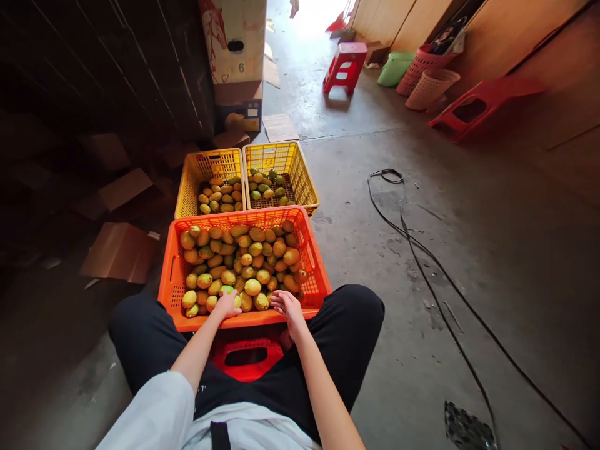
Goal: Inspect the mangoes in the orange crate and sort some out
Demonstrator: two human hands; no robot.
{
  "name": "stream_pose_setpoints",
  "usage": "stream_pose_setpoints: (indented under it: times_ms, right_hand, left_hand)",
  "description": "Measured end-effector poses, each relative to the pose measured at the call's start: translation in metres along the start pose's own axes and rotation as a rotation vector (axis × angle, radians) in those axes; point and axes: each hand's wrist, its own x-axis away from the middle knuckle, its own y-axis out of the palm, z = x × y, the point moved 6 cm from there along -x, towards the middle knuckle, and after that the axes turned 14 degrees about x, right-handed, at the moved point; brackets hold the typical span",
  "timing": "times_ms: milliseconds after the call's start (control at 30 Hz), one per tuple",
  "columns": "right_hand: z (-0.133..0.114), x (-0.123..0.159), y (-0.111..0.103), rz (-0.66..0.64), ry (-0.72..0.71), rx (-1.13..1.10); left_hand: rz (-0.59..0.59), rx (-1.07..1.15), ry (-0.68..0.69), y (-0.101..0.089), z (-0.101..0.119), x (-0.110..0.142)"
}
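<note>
An orange plastic crate (169, 275) stands between my knees, full of oval yellow and green fruit (252, 287). At its near side my left hand (227, 305) is closed on a greenish fruit (227, 290), the fingertips partly hidden among the pile. My right hand (289, 307) hovers over the front right part of the same crate, its fingers stretched out and holding nothing I can see. Behind stand two yellow crates: the left one (186, 187) has yellowish fruit inside, and the right one (307, 181) holds fewer, greener pieces.
Beneath me is a red plastic stool (248, 372). Flattened cardboard (119, 253) lies at the left, and stacked boxes (239, 62) stand beyond the crates. A black cable (422, 247) runs along the floor at right. Farther off are a red stool (345, 65) and pink baskets (431, 87).
</note>
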Motion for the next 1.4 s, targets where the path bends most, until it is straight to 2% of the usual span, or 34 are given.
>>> stream_pose_setpoints:
  times_ms: [133,233,367,467,533,633,733,800,933,1000,1100,1200,1300,1400]
  right_hand:
    - [-0.006,0.007,0.001,0.052,0.026,0.096]
    - [-0.012,0.013,0.003,0.039,0.018,0.100]
    - [-0.014,0.019,-0.002,0.049,0.029,0.150]
    - [-0.018,0.022,-0.016,0.079,-0.033,0.250]
    - [-0.027,0.020,-0.029,0.147,-0.105,0.423]
    - [-0.048,0.007,-0.034,0.229,-0.220,0.956]
    - [-0.063,-0.024,-0.006,0.118,-0.283,1.488]
    - [-0.065,-0.050,0.025,-0.007,-0.314,1.632]
    - [-0.050,-0.090,0.091,-0.204,-0.480,1.708]
    - [-0.030,-0.103,0.109,-0.280,-0.472,1.751]
    - [-0.001,-0.115,0.114,-0.219,-0.433,1.771]
    - [0.019,-0.119,0.113,-0.171,-0.468,1.658]
    - [0.025,-0.120,0.111,-0.100,-0.530,1.492]
    - [0.020,-0.120,0.107,-0.032,-0.541,1.281]
  left_hand:
    - [0.116,-0.083,-0.037,-0.021,0.004,0.017]
    - [0.186,-0.179,0.013,-0.031,0.010,0.042]
    - [0.310,-0.300,0.018,-0.036,0.013,0.076]
    - [0.349,-0.314,0.026,-0.034,0.016,0.087]
    - [0.368,-0.308,0.040,-0.033,0.018,0.088]
    - [0.405,-0.289,0.010,-0.031,0.018,0.085]
    - [0.454,-0.233,-0.076,-0.030,0.013,0.081]
    - [0.488,-0.209,-0.118,-0.030,0.011,0.079]
    - [0.517,-0.229,-0.143,-0.028,0.014,0.078]
    - [0.504,-0.250,-0.166,-0.026,0.015,0.077]
    - [0.474,-0.255,-0.183,-0.024,0.015,0.075]
    - [0.451,-0.244,-0.188,-0.023,0.015,0.074]
    - [0.435,-0.244,-0.204,-0.023,0.014,0.074]
    - [0.420,-0.240,-0.213,-0.023,0.014,0.074]
